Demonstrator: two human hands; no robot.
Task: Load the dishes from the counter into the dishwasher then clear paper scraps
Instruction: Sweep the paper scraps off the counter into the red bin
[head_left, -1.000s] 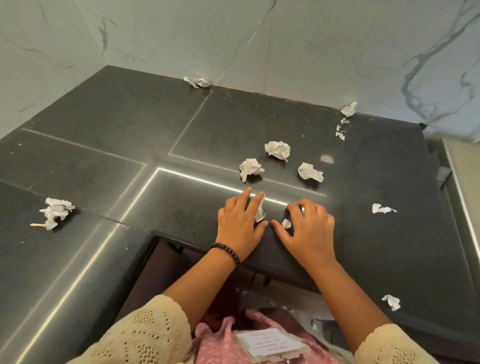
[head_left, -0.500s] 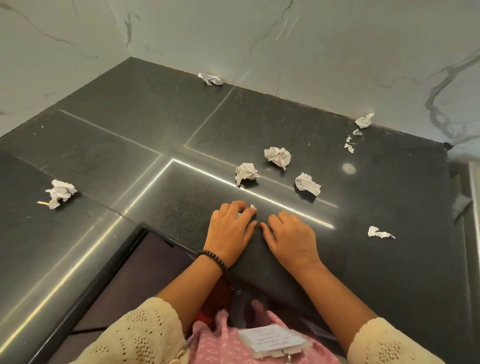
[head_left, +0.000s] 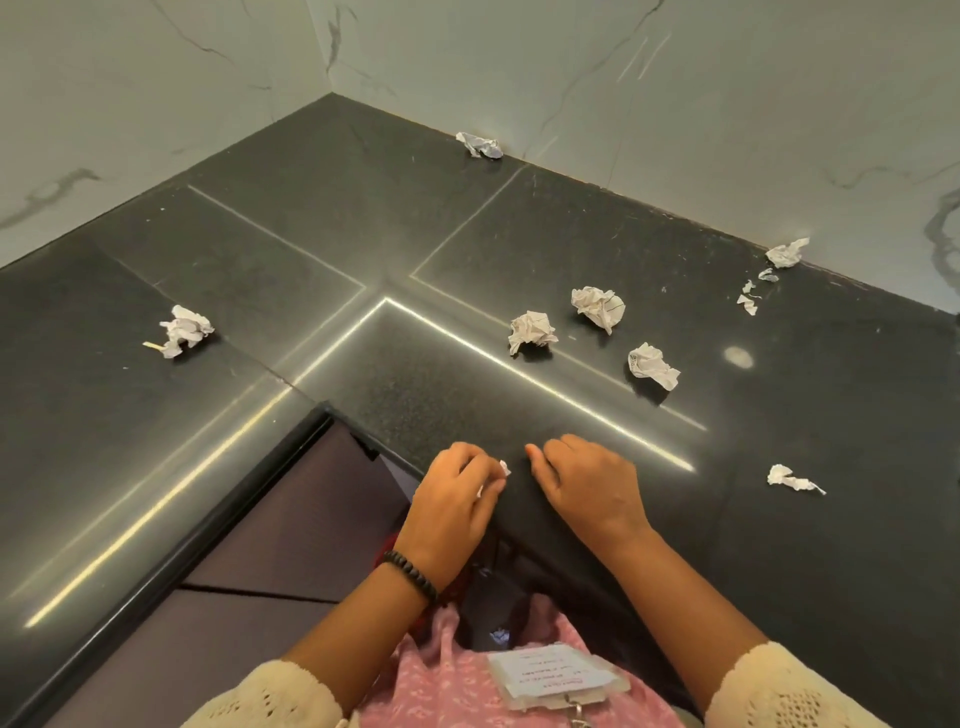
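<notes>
Two hands sit at the near edge of the dark stone tabletop (head_left: 519, 218), side by side and just apart. The left hand (head_left: 451, 501) has its fingers curled inward, and its grip pinches a small white paper scrap (head_left: 503, 468) that shows between the fingertips; a black bead bracelet (head_left: 410, 571) circles that wrist. The right hand (head_left: 589, 480) lies knuckles up with fingers bent toward the tabletop; whether its grip holds anything cannot be told, as the palm side is hidden.

Loose scraps lie across the tabletop:
- One crumpled ball (head_left: 182, 328) on the left section, well apart from both hands.
- Three crumpled balls beyond the hands, near each other: a left ball (head_left: 531, 330), a middle ball (head_left: 598, 306) and a right ball (head_left: 652, 365).
- One flat torn piece (head_left: 792, 478) to the right of the right hand.
- One crumpled piece (head_left: 480, 144) touching the back wall.
- One crumpled piece (head_left: 787, 253) at the wall on the far right, with small torn bits (head_left: 748, 299) just beside it.

White marble-pattern walls (head_left: 675, 78) meet at the corner behind the tabletop. Cream knit sleeves (head_left: 779, 691) cover both forearms near the elbows, and a clear badge holder (head_left: 556, 675) with a paper card hangs over pink patterned clothing.
</notes>
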